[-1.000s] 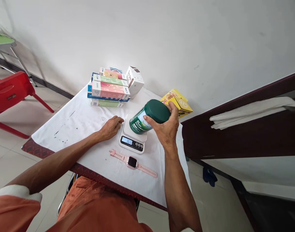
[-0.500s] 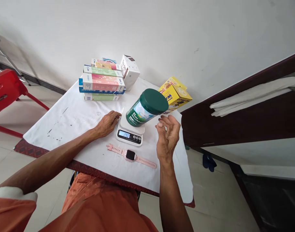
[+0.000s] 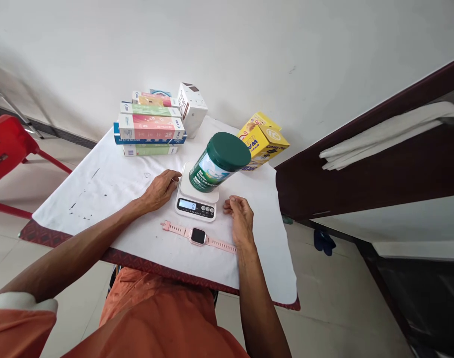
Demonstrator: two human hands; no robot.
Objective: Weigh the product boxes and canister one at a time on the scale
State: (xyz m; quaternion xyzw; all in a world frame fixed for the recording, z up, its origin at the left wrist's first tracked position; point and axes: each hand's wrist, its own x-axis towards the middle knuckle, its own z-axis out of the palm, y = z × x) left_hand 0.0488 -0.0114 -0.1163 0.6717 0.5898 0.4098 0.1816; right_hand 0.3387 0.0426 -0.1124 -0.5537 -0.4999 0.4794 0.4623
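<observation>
A green tub with a dark green lid (image 3: 229,151) stands on a white digital kitchen scale (image 3: 195,209), whose lit display reads 0. My left hand (image 3: 162,189) rests on the cloth with its fingertips at the scale's left edge, holding nothing; whether they touch it I cannot tell. To the right of the scale, my right hand (image 3: 242,219) lies with loosely bent fingers and holds nothing. A pink watch (image 3: 198,236) with its strap laid out flat is in front of the scale, one strap end close to my right wrist.
Stacked cartons (image 3: 150,127) and a white box (image 3: 192,110) stand at the back left. Yellow boxes (image 3: 264,142) are behind the tub, near the wall. A white cloth (image 3: 111,199) covers the table. A red chair (image 3: 7,144) stands at left, slippers (image 3: 324,242) on the floor at right.
My right hand has dropped away from beside the tub down to the cloth near the scale's right side. The display has gone from 290 to 0. My left hand stays put.
</observation>
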